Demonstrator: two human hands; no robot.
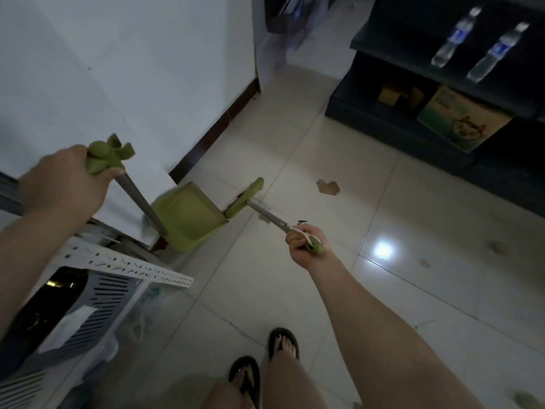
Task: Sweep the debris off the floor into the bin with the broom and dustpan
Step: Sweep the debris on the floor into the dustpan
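Left hand (63,180) clenched around the green grip at the top of the dustpan (188,216) handle, metal shaft running down and right to the green pan, which sits blurred just beside the foot of the white wall (132,69) at centre left. Right hand (305,242) closed on the green end of the broom (250,193) handle, a white cord looped over the fingers; shaft slanting up and left to the green broom head, just to the right of the pan and low against the tiled floor (295,290). Brown scraps of debris (328,186) scattered on the tiles: one to the right of the broom head, a smaller one beside the shaft, more at far right and near the lower right corner. Slotted grey bin (88,305) with a dark inside at near left, under a perforated white metal bar (141,265). Dark shelf unit (442,54) at far right with two water bottles (455,36) lying on it and a printed cardboard box (463,119) below. Two feet in black sandals (265,367) near the bottom edge
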